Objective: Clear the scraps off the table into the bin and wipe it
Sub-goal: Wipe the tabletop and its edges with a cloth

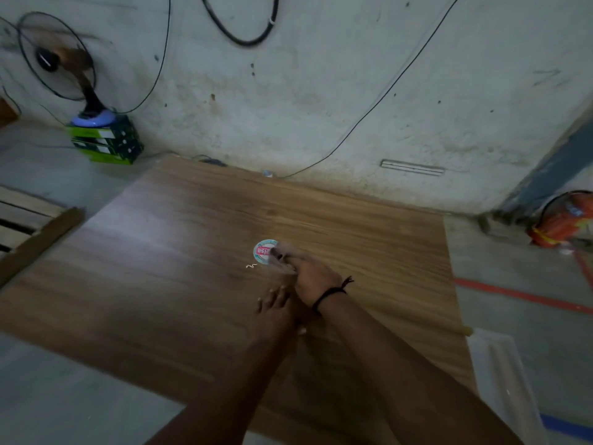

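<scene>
A wood-grain table top (179,252) fills the middle of the view. On it lies a round paper disc (262,251), white with a pink and blue print. My right hand (313,277), with a black cord at its wrist, reaches forward and its blurred fingertips pinch the disc's right edge. A small curly white scrap (251,266) lies just left of the disc. My left hand (276,308) rests flat on the table behind the right hand, fingers stretched out and holding nothing. I see no cloth in either hand.
A fan (57,59) stands on green boxes (106,142) at the back left by the wall. Wooden slats (22,216) lie to the left. An orange bundle in a wire ring (561,220) sits at the right. A white panel (500,374) lies at the table's right corner.
</scene>
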The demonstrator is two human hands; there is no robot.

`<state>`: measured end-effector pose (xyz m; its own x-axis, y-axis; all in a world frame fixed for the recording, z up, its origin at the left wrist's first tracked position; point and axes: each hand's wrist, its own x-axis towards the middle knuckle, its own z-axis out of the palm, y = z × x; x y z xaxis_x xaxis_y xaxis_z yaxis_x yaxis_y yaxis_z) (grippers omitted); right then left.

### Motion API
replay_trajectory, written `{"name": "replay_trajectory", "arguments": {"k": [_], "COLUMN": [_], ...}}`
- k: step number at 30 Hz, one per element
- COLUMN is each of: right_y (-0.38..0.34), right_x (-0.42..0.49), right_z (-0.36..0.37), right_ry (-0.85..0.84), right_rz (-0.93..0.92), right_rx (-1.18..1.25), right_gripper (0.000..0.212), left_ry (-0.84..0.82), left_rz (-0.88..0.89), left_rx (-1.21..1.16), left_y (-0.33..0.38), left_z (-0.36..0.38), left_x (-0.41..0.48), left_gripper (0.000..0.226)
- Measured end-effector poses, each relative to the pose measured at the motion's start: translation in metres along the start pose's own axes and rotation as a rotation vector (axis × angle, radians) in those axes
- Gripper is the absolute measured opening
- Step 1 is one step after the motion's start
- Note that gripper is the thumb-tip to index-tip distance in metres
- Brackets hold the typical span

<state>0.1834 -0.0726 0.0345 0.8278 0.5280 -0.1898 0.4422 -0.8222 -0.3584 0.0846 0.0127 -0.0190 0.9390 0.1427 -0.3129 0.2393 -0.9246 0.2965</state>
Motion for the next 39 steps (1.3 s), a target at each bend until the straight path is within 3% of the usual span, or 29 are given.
{"name": "replay_trajectory", "arguments": {"k": [4, 8, 13, 17, 20, 24, 26, 29, 33, 39], "right_y": [0.079, 0.133, 0.074, 0.013, 0.007, 0.073, 0.115, 0.136, 0.085, -0.024], "right_x": [0.005, -0.009, -0.039, -0.069, -0.087, -0.08, -0.071, -0.073, -0.102, -0.155], "right_z": [-0.021, -0.011, 0.018, 0.041, 0.016, -0.025, -0.032, -0.012, 0.023, 0.075], "right_ry": [0.098, -0.059, -0.062, -0.104, -0.022, 0.072, 0.017, -0.106, -0.097, -0.03], "right_rz": [0.203, 0.444, 0.389, 0.15, 0.011, 0.193, 0.354, 0.428, 0.469, 0.325], "right_rx": [-0.02, -0.162, -0.209, -0.149, 0.014, -0.019, -0.073, -0.072, -0.131, -0.203], "right_gripper": [0.054, 0.054, 0.045, 0.046, 0.048, 0.055, 0.061, 0.057, 0.043, 0.05], "left_ry": [0.042, 0.041, 0.073, 0.065, 0.001, -0.034, -0.048, -0.059, -0.055, -0.068], "left_rz": [0.011, 0.01, 0.0, -0.018, 0.003, -0.063, -0.098, -0.119, -0.084, -0.016], "left_rx": [0.038, 0.021, -0.007, -0.007, -0.017, 0.015, 0.019, 0.024, 0.016, 0.003], "left_y": [0.014, 0.017, 0.019, 0.019, 0.021, 0.005, -0.005, -0.013, -0.021, -0.028], "left_z": [0.005, 0.018, 0.026, 0.028, 0.025, 0.014, 0.01, 0.014, 0.022, 0.024], "left_x": [-0.022, -0.046, -0.057, -0.06, -0.071, -0.093, -0.101, -0.112, -0.115, -0.117], "left_gripper": [0.071, 0.072, 0.075, 0.072, 0.07, 0.072, 0.073, 0.074, 0.077, 0.077]}}
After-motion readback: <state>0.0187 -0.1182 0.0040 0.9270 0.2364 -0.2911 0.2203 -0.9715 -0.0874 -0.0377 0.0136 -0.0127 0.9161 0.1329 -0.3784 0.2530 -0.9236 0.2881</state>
